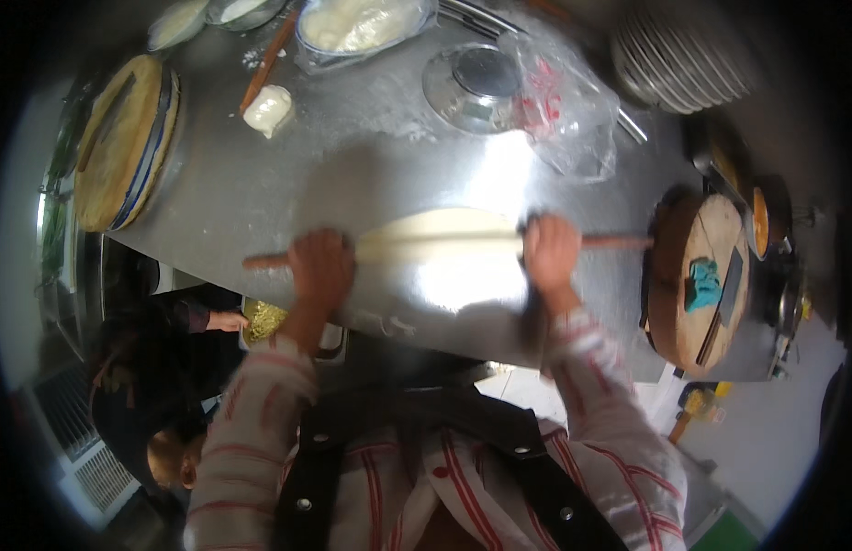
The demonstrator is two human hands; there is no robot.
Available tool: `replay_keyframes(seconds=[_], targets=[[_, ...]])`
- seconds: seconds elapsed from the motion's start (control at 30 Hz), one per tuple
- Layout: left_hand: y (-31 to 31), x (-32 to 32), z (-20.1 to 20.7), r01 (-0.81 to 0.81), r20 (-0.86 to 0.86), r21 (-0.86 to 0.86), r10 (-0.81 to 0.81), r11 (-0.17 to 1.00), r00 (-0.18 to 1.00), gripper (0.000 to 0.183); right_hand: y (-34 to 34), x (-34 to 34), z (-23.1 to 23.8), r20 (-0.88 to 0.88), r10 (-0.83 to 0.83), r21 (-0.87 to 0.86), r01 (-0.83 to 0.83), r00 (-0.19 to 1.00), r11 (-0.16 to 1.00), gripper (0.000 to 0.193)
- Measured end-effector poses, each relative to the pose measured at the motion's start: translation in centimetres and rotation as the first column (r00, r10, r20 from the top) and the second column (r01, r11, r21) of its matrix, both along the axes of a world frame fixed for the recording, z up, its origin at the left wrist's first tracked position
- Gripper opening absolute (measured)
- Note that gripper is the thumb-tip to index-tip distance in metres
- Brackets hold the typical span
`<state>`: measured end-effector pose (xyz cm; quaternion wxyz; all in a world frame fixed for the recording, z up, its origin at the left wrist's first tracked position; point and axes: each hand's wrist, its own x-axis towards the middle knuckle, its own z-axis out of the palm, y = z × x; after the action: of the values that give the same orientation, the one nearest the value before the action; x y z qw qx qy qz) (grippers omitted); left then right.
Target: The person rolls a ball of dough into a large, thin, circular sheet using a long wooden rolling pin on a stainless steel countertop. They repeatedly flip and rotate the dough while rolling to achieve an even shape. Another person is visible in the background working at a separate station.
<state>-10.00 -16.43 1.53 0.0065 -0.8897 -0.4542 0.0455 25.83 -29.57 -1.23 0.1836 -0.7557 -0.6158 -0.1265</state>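
Note:
Across the steel worktop lies a long wooden rolling pin point(614, 241), its brown ends sticking out past both my hands. My left hand point(320, 266) is closed round it near the left end. Toward the other end, my right hand point(551, 250) grips it the same way. Between the hands a pale, thin sheet of dough point(444, 220) shows along the pin and spreads beyond its far side. Whether the dough is wrapped round the pin or only pressed under it, I cannot tell.
Farther back are a dough lump point(268, 111), a covered bowl of dough point(362, 23), a round scale point(476, 87) and a plastic bag point(573, 119). Round boards point(114, 147) stand left. A chopping block point(688, 321) holds a cleaver point(731, 285). A co-worker's hand point(227, 320) is lower left.

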Motion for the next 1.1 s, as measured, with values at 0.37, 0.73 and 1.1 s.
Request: replay_keyframes(seconds=[0.37,0.73,1.1], targets=[[8.7,0.8,0.0,-0.032,0.304,-0.126,0.069,0.992,0.950,0.025,8.2,2.9,3.1,-0.109,-0.047,-0.115,0.034,0.993,0.993,0.019],[-1.2,-1.4,0.5,0.264,0.266,-0.183,-0.211,0.947,0.941,0.034,-2.7,-0.1,2.4,-0.138,0.004,-0.015,-0.006,0.990,1.000,0.025],[-6.2,1.5,2.1,0.523,0.191,-0.376,-0.488,0.765,0.852,0.029,-0.5,-0.6,4.8,-0.322,0.009,-0.099,-0.043,0.947,0.994,0.028]])
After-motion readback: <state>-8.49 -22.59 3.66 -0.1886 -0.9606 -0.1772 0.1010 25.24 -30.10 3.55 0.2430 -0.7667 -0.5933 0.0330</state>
